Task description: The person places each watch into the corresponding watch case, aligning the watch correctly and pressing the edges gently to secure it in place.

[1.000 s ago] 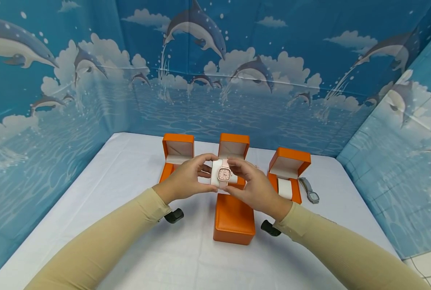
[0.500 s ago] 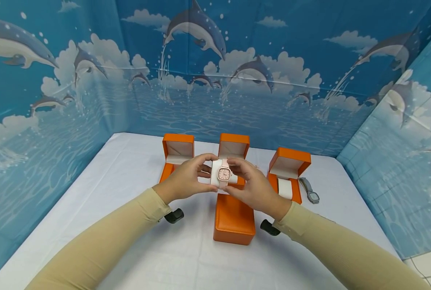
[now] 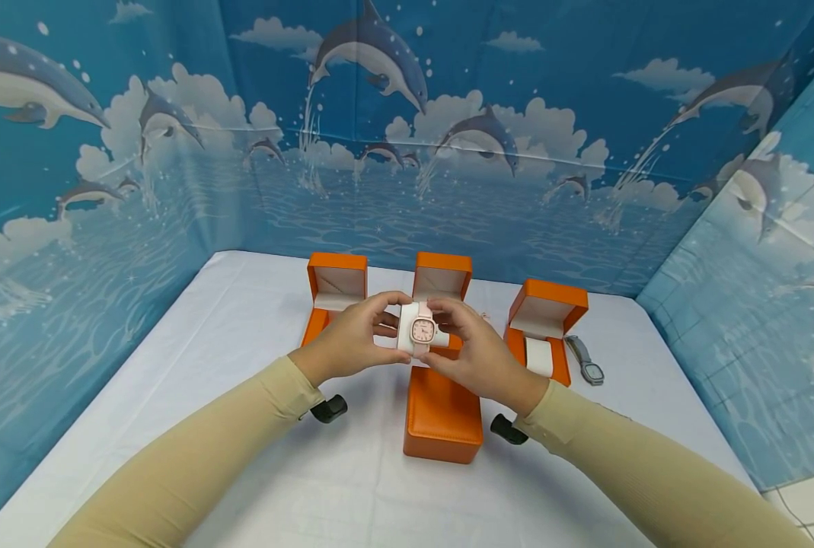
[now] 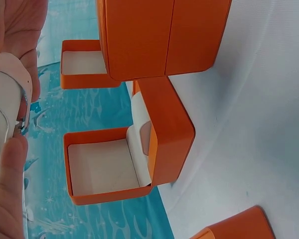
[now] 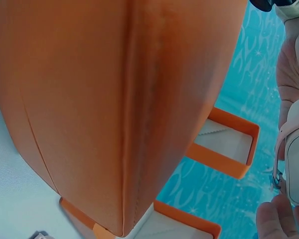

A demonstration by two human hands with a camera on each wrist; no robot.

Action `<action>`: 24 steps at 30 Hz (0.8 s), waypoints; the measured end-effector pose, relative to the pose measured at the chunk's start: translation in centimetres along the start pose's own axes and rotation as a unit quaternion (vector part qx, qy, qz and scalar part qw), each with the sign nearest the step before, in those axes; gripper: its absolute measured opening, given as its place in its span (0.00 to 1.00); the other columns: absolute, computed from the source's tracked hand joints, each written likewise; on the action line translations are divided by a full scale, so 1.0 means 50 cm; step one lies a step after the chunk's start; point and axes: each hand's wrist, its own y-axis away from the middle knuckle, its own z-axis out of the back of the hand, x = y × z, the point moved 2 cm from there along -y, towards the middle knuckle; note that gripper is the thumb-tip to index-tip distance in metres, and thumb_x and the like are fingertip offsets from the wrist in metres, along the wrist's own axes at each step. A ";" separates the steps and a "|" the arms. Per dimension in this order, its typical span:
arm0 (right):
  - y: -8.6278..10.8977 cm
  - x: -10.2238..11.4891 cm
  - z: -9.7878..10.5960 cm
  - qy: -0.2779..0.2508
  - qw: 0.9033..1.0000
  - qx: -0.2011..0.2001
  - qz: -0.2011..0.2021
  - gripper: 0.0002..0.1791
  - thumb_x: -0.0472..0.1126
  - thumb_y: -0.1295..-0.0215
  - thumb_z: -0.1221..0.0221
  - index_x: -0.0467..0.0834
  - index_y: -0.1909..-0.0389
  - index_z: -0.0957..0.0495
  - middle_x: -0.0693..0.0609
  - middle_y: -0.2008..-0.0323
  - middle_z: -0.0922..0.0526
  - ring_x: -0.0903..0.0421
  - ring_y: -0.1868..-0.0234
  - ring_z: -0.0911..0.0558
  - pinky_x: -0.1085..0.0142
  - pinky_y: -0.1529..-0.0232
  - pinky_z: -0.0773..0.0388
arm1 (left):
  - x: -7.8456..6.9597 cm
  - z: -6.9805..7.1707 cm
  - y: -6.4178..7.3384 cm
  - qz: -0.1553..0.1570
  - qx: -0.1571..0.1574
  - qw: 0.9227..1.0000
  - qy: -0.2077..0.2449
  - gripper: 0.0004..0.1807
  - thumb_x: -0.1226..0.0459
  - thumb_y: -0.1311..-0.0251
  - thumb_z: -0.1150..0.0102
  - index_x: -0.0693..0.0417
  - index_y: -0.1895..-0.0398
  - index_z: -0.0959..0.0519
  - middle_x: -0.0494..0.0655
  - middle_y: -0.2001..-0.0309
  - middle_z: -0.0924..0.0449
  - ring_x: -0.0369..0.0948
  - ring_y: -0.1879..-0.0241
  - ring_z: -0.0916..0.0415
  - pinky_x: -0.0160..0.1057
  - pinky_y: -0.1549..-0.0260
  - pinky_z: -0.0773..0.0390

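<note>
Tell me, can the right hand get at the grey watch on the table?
Probably, once freed: the right hand holds the pink watch on its white cushion, but nothing covers the grey watch beside the open box.

- The right hand point(image 3: 478, 350) eases inward, its black wrist device point(image 3: 509, 429) a touch closer to the closed orange box point(image 3: 443, 426)!
- Beyond the box, the pink watch point(image 3: 423, 330) seemingly nudges left.

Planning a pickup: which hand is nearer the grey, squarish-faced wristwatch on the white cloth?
The right hand. It is left of the wristwatch; the left hand is farther left.
</note>
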 end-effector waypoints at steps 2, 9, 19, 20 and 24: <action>-0.001 0.000 -0.001 0.001 1.000 -0.001 0.001 0.40 0.37 0.37 0.26 0.44 0.26 0.34 0.49 0.31 0.27 0.49 0.32 0.22 0.52 0.31 0.22 | 0.001 0.000 0.000 -0.001 0.000 1.000 -0.003 0.47 0.63 0.46 0.18 0.48 0.24 0.33 0.48 0.30 0.26 0.45 0.40 0.17 0.47 0.42 0.15; -0.003 0.001 -0.004 0.002 1.000 -0.002 0.005 0.41 0.38 0.37 0.25 0.44 0.26 0.34 0.48 0.30 0.28 0.47 0.32 0.23 0.49 0.31 0.21 | 0.002 0.001 0.001 -0.001 0.004 1.000 0.001 0.46 0.64 0.46 0.18 0.50 0.24 0.33 0.47 0.31 0.25 0.45 0.40 0.17 0.45 0.41 0.15; -0.004 0.000 -0.006 0.017 1.000 0.003 0.014 0.41 0.40 0.37 0.25 0.43 0.26 0.35 0.47 0.30 0.28 0.46 0.33 0.23 0.48 0.32 0.21 | 0.002 0.001 0.001 -0.004 0.011 1.000 -0.007 0.46 0.63 0.45 0.19 0.50 0.24 0.33 0.48 0.31 0.25 0.45 0.39 0.17 0.44 0.41 0.15; -0.005 0.000 -0.005 0.021 1.000 0.005 0.012 0.42 0.41 0.37 0.25 0.43 0.26 0.35 0.48 0.30 0.28 0.46 0.33 0.23 0.48 0.32 0.21 | 0.003 0.001 0.002 -0.002 0.011 1.000 -0.008 0.46 0.63 0.45 0.19 0.50 0.24 0.34 0.48 0.31 0.26 0.45 0.39 0.17 0.45 0.40 0.15; -0.008 -0.003 -0.003 0.034 0.999 0.007 0.011 0.41 0.44 0.35 0.26 0.44 0.26 0.35 0.49 0.29 0.28 0.48 0.32 0.24 0.49 0.32 0.21 | 0.003 0.002 0.002 -0.002 0.010 1.000 -0.009 0.47 0.62 0.45 0.19 0.51 0.23 0.34 0.49 0.29 0.27 0.46 0.38 0.17 0.47 0.40 0.16</action>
